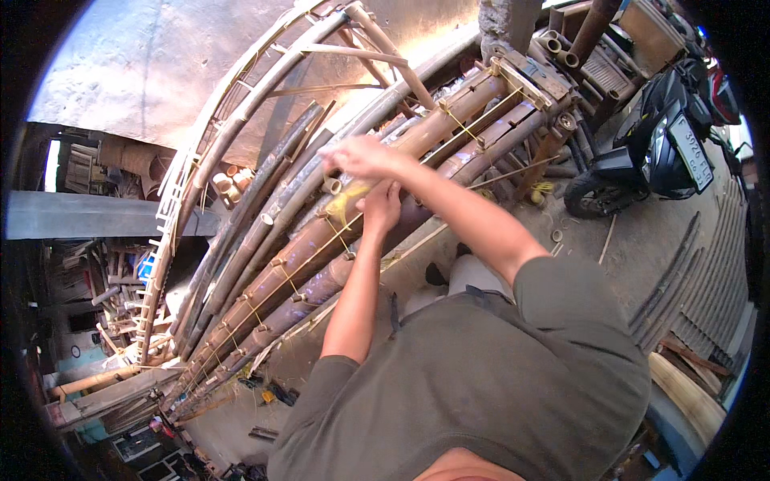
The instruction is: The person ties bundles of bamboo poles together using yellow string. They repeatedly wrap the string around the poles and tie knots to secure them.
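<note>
The left hand (383,210) sits just above the centre of the view, on the yellow-marked stretch of a thick brown bamboo pole (309,247) that runs from eight o'clock to one o'clock. Its forearm rises from between six and seven o'clock, back of the hand upward, fingers partly bent over the pole; how tightly they close, I cannot tell. The right hand (362,157) is just beyond it at eleven o'clock, with its forearm slanting in from four o'clock and crossing above the left fingertips. That hand is blurred, so I cannot tell how far it is open or whether it has hold of anything. Yellow twine (342,228) crosses the pole at the left hand's eight o'clock. A curved bamboo frame (228,135) stands at ten o'clock, a black motorcycle (651,148) between two and three o'clock
</note>
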### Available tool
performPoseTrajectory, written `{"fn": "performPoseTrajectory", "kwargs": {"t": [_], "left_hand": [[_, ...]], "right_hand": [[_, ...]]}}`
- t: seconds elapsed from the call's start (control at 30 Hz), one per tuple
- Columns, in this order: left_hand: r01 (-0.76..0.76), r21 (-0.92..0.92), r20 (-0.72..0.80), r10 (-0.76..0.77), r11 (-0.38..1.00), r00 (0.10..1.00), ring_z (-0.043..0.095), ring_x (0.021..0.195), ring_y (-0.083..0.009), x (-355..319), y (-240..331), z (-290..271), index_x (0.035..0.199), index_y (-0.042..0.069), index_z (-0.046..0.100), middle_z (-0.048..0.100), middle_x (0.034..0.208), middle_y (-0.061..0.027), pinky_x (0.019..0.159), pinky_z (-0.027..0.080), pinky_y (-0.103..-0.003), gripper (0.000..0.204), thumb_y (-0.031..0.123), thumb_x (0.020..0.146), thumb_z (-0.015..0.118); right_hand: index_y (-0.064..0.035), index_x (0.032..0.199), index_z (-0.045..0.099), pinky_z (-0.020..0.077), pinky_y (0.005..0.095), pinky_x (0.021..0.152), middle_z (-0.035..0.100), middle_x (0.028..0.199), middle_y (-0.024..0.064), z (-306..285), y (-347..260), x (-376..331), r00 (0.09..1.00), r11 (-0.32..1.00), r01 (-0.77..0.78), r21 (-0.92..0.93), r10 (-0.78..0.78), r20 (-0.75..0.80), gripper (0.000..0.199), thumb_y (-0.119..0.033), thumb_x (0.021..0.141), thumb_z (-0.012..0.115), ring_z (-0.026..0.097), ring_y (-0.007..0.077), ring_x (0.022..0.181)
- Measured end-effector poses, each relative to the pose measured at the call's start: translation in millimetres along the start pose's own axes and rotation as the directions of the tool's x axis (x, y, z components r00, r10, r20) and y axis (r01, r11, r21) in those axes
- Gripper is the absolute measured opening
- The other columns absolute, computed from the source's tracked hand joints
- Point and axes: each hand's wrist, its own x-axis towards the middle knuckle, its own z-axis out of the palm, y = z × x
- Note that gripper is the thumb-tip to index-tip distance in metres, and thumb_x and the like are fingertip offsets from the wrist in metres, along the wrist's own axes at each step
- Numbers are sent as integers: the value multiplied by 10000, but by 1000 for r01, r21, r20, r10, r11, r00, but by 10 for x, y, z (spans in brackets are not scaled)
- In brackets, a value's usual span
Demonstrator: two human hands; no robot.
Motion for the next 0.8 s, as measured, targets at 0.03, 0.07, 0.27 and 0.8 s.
{"fn": "performPoseTrajectory", "kwargs": {"t": [0.03,0.07,0.27,0.8], "left_hand": [[164,-108,123,-151,981,981,627,963,-387,22,226,-108,1038,-11,652,660,997,-243,920,408,-432,320,247,954,481],[187,11,88,-187,982,978,630,970,-378,0,310,-139,1062,-10,649,664,988,-241,901,426,-416,307,231,958,488],[-66,-29,-145,62,997,988,644,906,-339,-263,-6,-89,1019,26,673,678,900,-211,843,428,-422,286,245,955,501],[109,261,-87,-89,959,992,626,929,-420,1223,-533,-287,981,-24,676,662,928,-246,825,475,-485,356,267,927,479]], "right_hand": [[-78,1077,665,496,395,760,687,912,150,-95,126,-21,994,929,-82,-360,51,-94,508,-499,945,415,663,259,810],[-79,994,696,491,375,741,695,937,145,-169,220,-56,978,730,-196,-655,98,-183,521,-515,937,416,661,261,800],[-46,780,581,455,360,674,615,748,111,-461,-38,-505,956,968,239,74,-248,156,422,-380,980,421,528,210,676],[-52,894,627,488,440,788,634,890,164,1068,-145,-1984,999,984,47,-172,-42,33,228,-255,790,623,610,338,835]]}}
